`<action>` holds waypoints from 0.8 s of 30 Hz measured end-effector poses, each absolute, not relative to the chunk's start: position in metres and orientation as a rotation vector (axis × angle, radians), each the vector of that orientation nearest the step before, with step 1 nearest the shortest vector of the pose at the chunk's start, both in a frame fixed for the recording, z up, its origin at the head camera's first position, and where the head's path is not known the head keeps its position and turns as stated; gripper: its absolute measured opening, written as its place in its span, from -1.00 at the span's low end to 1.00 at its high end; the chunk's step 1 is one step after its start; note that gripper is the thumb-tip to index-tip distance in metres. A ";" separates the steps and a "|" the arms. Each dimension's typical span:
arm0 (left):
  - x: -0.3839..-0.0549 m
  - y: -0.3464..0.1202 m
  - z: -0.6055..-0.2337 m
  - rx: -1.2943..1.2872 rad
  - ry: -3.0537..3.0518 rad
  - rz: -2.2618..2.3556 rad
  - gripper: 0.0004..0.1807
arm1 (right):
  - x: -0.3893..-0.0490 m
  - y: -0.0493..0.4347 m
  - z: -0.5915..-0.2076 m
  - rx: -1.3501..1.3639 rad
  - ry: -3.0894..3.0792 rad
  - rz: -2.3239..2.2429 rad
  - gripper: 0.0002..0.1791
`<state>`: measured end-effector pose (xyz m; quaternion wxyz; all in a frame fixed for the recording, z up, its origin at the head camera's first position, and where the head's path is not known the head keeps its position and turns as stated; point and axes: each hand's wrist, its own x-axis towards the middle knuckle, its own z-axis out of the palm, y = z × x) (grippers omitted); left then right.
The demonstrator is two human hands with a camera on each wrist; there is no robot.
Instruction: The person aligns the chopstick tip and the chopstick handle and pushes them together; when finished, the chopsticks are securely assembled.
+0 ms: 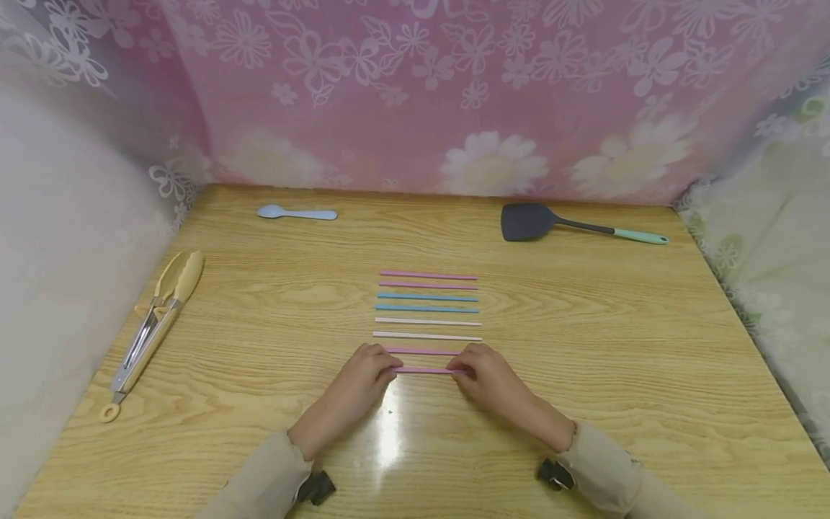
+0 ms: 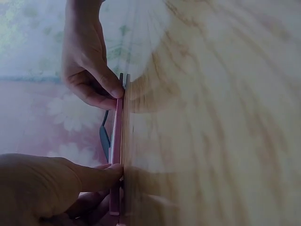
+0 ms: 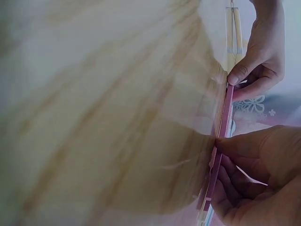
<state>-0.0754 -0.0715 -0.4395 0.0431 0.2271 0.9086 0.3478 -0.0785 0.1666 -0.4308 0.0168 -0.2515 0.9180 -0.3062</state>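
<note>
My left hand (image 1: 355, 386) and right hand (image 1: 496, 378) each pinch one end of a pink chopstick (image 1: 424, 370), level at the near side of a row of chopsticks. Just beyond it lies a second pink chopstick (image 1: 421, 351), its ends partly hidden by my fingers. Farther off, roughly parallel, are a white pair (image 1: 428, 336), a blue pair (image 1: 428, 309) and another pink pair (image 1: 428, 274). In the left wrist view, thumb and fingers grip the held chopstick (image 2: 116, 136) low over the tabletop. The right wrist view shows the same chopstick (image 3: 225, 117) between both hands.
Yellow-handled tongs (image 1: 152, 331) lie along the left side of the wooden table (image 1: 616, 324). A pale blue spoon (image 1: 311, 214) is at the back left; a dark turner with a green handle (image 1: 528, 222) is at the back right. Behind hangs a pink flowered cloth (image 1: 363, 108).
</note>
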 end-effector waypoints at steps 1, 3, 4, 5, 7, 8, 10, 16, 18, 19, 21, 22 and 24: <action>-0.076 -0.071 -0.440 0.700 2.779 1.061 -0.86 | -0.078 0.167 -0.431 -0.774 2.854 -0.948 -0.89; -0.077 -0.072 -0.441 0.710 2.779 1.062 -0.85 | -0.078 0.166 -0.431 -0.757 2.855 -0.945 -0.90; -0.077 -0.072 -0.441 0.713 2.775 1.063 -0.85 | -0.078 0.166 -0.431 -0.748 2.855 -0.944 -0.90; -0.077 -0.072 -0.441 0.714 2.768 1.070 -0.84 | -0.078 0.166 -0.431 -0.738 2.852 -0.942 -0.90; -0.078 -0.072 -0.442 0.709 2.752 1.088 -0.83 | -0.078 0.167 -0.431 -0.720 2.842 -0.945 -0.90; -0.079 -0.073 -0.442 0.703 2.745 1.097 -0.83 | -0.078 0.167 -0.431 -0.715 2.837 -0.943 -0.90; -0.079 -0.073 -0.443 0.685 2.725 1.119 -0.83 | -0.078 0.167 -0.432 -0.708 2.828 -0.935 -0.90; -0.079 -0.074 -0.443 0.660 2.717 1.139 -0.82 | -0.078 0.168 -0.430 -0.680 2.823 -0.938 -0.89; -0.078 -0.074 -0.442 0.651 2.720 1.142 -0.82 | -0.078 0.169 -0.428 -0.667 2.837 -0.959 -0.89; -0.078 -0.074 -0.441 0.644 2.723 1.141 -0.82 | -0.077 0.169 -0.428 -0.658 2.844 -0.978 -0.89; -0.077 -0.074 -0.439 0.633 2.731 1.136 -0.82 | -0.076 0.170 -0.426 -0.638 2.862 -1.014 -0.90; -0.077 -0.075 -0.439 0.630 2.736 1.133 -0.82 | -0.076 0.171 -0.425 -0.628 2.873 -1.027 -0.90; -0.078 -0.077 -0.437 0.615 2.745 1.134 -0.81 | -0.077 0.173 -0.423 -0.601 2.898 -1.048 -0.91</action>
